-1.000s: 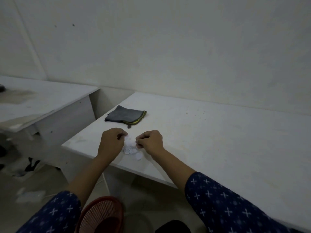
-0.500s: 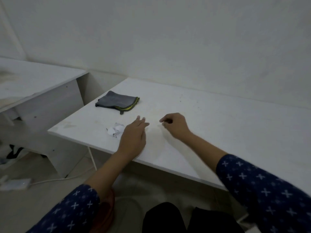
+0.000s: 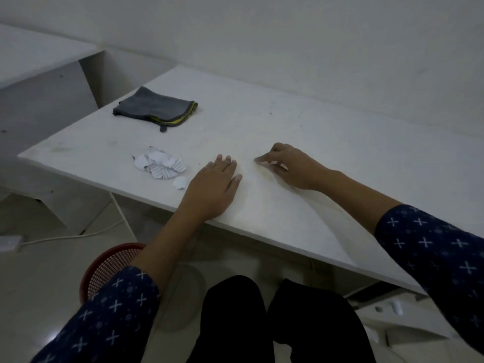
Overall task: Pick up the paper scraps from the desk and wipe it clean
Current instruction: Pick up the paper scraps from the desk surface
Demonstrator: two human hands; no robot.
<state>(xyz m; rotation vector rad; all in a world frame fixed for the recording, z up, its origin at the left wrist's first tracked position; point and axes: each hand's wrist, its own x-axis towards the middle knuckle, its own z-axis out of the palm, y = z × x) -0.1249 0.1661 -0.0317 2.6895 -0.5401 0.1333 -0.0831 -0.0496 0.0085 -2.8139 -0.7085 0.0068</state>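
Note:
A pile of torn white paper scraps (image 3: pixel 159 166) lies near the front left of the white desk (image 3: pixel 301 142), with one loose scrap (image 3: pixel 180 182) just beside it. My left hand (image 3: pixel 216 187) rests flat on the desk, palm down, to the right of the pile and holds nothing. My right hand (image 3: pixel 290 166) is further right, fingers curled and pinched around a small white scrap against the desk top. A folded grey cloth (image 3: pixel 154 108) with a yellow edge lies at the back left of the desk, apart from both hands.
A red mesh basket (image 3: pixel 110 268) stands on the floor below the desk's front edge, partly behind my left arm. A second white desk (image 3: pixel 39 58) stands to the left. A white cable and plug block (image 3: pixel 7 242) lie on the floor.
Both hands left the scrap pile and moved right along the desk. My left hand opened flat; my right hand stayed pinched. The camera view tilted down.

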